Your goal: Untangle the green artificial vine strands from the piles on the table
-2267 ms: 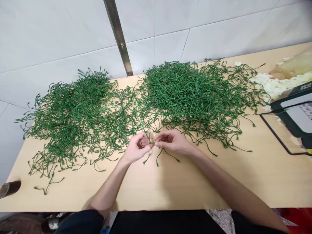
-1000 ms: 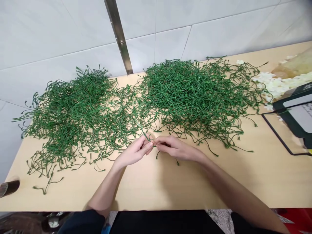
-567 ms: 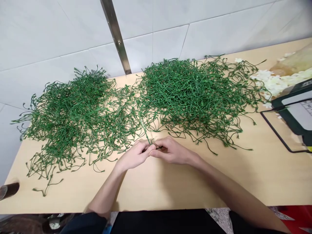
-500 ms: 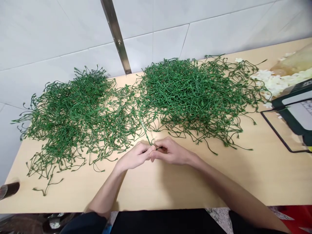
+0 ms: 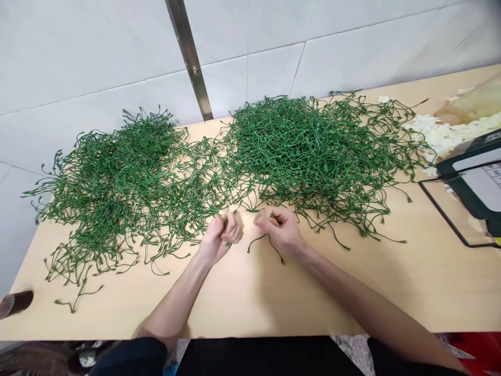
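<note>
Two big heaps of thin green plastic stems lie on the wooden table: the left heap and the right heap. My left hand is closed around a short piece of green stem at the near edge of the left heap. My right hand pinches another green stem piece, whose thin ends trail onto the table below my fingers. The two hands are a short gap apart, in front of where the heaps meet.
White petals lie at the back right beside a dark device with a black wire stand. A metal strip runs down the white tiled wall. A dark cylinder sits at the left table edge.
My hands were pressed together on one stem; now they have pulled apart, each keeping a piece, and both have moved slightly toward the heaps.
</note>
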Motion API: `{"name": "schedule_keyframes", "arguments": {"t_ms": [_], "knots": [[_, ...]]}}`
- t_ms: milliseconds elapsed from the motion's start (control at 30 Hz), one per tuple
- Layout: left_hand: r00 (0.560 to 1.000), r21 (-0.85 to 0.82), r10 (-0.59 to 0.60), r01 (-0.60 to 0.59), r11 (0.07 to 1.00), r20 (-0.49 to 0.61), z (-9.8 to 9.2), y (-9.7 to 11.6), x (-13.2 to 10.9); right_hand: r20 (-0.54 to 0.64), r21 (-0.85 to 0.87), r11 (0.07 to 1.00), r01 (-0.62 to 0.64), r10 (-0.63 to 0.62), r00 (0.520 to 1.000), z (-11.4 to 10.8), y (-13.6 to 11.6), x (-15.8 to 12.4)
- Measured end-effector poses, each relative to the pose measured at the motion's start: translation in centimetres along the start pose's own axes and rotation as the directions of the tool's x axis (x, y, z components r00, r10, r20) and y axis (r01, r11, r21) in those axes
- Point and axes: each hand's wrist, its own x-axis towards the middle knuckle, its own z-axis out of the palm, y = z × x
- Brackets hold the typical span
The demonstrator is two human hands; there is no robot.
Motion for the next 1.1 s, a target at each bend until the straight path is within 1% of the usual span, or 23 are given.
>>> {"name": "schedule_keyframes", "arguments": {"t_ms": [67,100,167,233,267,300,333,367,400,433,500,567,633,700,800,867,933,967,1033,1067,1100], "knots": [[0.998,-0.053,-0.043,0.04,0.998,-0.053,0.2,0.6,0.2,-0.112,-0.209,0.974,0.092,-0.117,0.987,-1.3,-0.4,0.4],[0.995,-0.064,-0.051,0.046,0.997,-0.081,0.3,0.8,0.3,-0.171,-0.32,0.939,0.126,-0.188,0.967,-1.9,-0.6,0.6],[0.992,-0.068,-0.038,0.03,0.997,-0.118,0.5,0.7,0.4,-0.222,-0.54,0.818,0.199,-0.367,0.903,-2.8,-0.9,1.0],[0.99,-0.044,0.013,-0.019,0.999,-0.14,0.6,0.3,0.5,-0.184,-0.698,0.663,0.271,-0.531,0.827,-3.0,-1.0,1.1],[0.988,-0.019,0.046,-0.05,0.999,-0.147,0.6,0.1,0.5,-0.147,-0.738,0.6,0.309,-0.59,0.794,-2.9,-1.0,1.1],[0.985,0.013,0.08,-0.079,0.997,-0.155,0.6,-0.1,0.6,-0.108,-0.751,0.558,0.353,-0.631,0.768,-2.7,-1.0,1.0],[0.98,0.049,0.113,-0.106,0.993,-0.163,0.6,-0.2,0.6,-0.069,-0.74,0.538,0.404,-0.658,0.75,-2.4,-0.9,0.9],[0.975,0.08,0.145,-0.132,0.988,-0.17,0.6,-0.4,0.6,-0.028,-0.711,0.538,0.454,-0.667,0.745,-2.0,-0.8,0.7],[0.97,0.106,0.168,-0.152,0.983,-0.173,0.6,-0.5,0.6,0.012,-0.669,0.556,0.493,-0.655,0.755,-1.6,-0.7,0.6],[0.969,0.127,0.181,-0.161,0.979,-0.171,0.6,-0.6,0.5,0.053,-0.623,0.586,0.518,-0.628,0.776,-1.1,-0.5,0.4],[0.972,0.153,0.179,-0.156,0.976,-0.153,0.5,-0.7,0.4,0.135,-0.546,0.653,0.525,-0.55,0.824,-0.4,0.0,0.1],[0.981,0.176,0.152,-0.13,0.976,-0.121,0.4,-0.9,0.2,0.204,-0.507,0.685,0.523,-0.494,0.845,0.1,0.5,-0.1],[0.987,0.234,0.136,-0.114,0.965,-0.081,0.3,-1.0,0.0,0.245,-0.499,0.675,0.544,-0.492,0.835,0.3,1.1,-0.3],[0.99,0.346,0.139,-0.118,0.931,-0.036,0.4,-1.0,-0.1,0.257,-0.521,0.645,0.56,-0.507,0.823,0.4,1.5,-0.4],[0.986,0.536,0.168,-0.149,0.831,0.013,0.6,-0.8,-0.2,0.261,-0.54,0.615,0.575,-0.528,0.809,0.2,1.6,-0.5],[0.975,0.62,0.223,-0.177,0.765,0.003,0.8,-0.6,-0.2,0.253,-0.543,0.619,0.568,-0.524,0.813,0.1,1.4,-0.5],[0.949,0.672,0.31,-0.191,0.715,-0.06,0.7,-0.6,-0.1,0.229,-0.553,0.643,0.53,-0.494,0.838,-0.2,1.1,-0.4],[0.927,0.698,0.359,-0.186,0.692,-0.108,0.6,-0.6,-0.2,0.217,-0.558,0.663,0.499,-0.464,0.859,-0.4,1.0,-0.4],[0.866,0.758,0.46,-0.165,0.631,-0.195,0.1,-0.9,-0.5,0.209,-0.558,0.703,0.44,-0.394,0.895,-0.7,0.8,-0.2],[0.834,0.793,0.507,-0.154,0.59,-0.216,-0.3,-1.0,-0.7,0.215,-0.561,0.715,0.417,-0.36,0.908,-0.9,0.8,-0.2],[0.806,0.827,0.554,-0.158,0.539,-0.207,-0.6,-1.1,-1.0,0.222,-0.57,0.718,0.399,-0.333,0.916,-1.0,0.8,-0.1]]}}
